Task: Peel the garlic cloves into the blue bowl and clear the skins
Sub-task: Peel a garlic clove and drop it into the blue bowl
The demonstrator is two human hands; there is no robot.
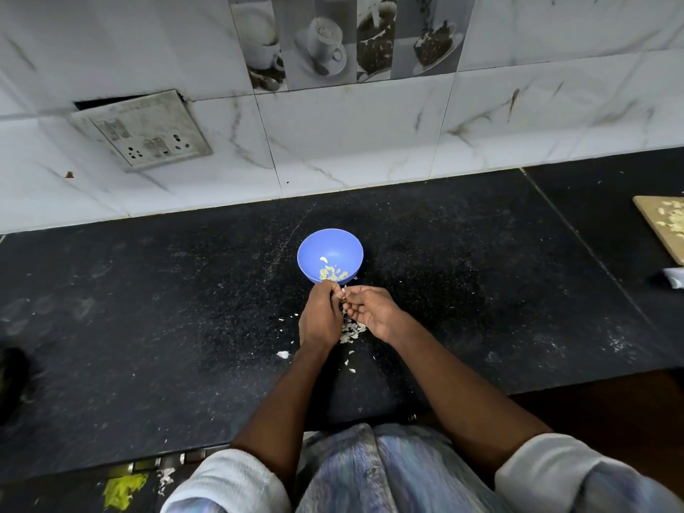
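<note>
My two hands meet at the middle of the frame, just below the blue bowl. My left hand [320,315] is curled into a loose fist, knuckles up, and my right hand [370,309] faces it with fingers bent inward; between their tips I pinch one small pale garlic clove [343,292], so each grip is closed on it. It is too small to tell which way its long axis runs. Under and between my wrists lies one heap of papery white skins [351,331] on the black speckled tabletop [148,309], with a handful of loose flakes scattered lower down, the largest [283,354] to the lower left of my left wrist. Just above my fingers sits the one blue bowl [330,249], round, upright, its mouth open to me, holding a small cluster of yellowish peeled cloves [332,274] at its near side; I cannot count them exactly. At the right edge, a wooden board [655,220] carries more pale pieces.
</note>
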